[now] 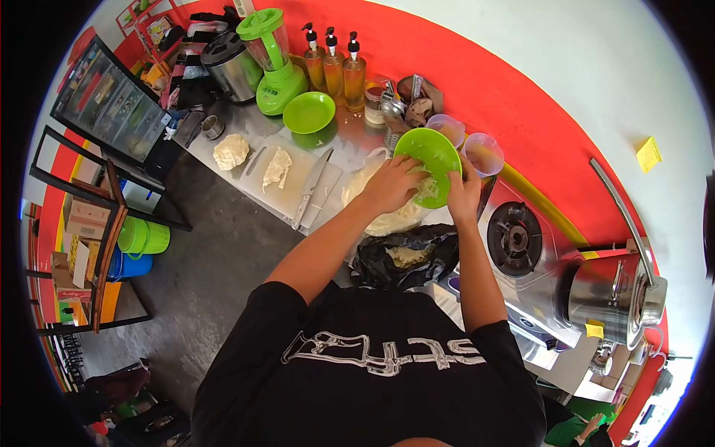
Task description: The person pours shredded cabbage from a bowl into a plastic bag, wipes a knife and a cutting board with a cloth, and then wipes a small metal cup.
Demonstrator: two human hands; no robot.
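Steel counter [350, 138] against a red wall, upper middle of the frame. Left hand [392, 184] pressed into pale shredded food [427, 190] in a tilted green bowl [428, 153] at frame centre-top, fingers curled on the food. Right hand [463, 192] gripping the bowl's lower right rim. Knife [311, 188] on white cutting board [292, 179] to the left; gas stove [515, 240] to the right.

Bright, even daylight fills the scene, and colours look saturated. The fisheye lens bends straight lines strongly towards the rim, where a black circular vignette cuts the corners. Soft glare sits on the steel tabletop [223, 123] and the metal pot [614, 294]. Shadows are faint; focus stays fairly sharp throughout.
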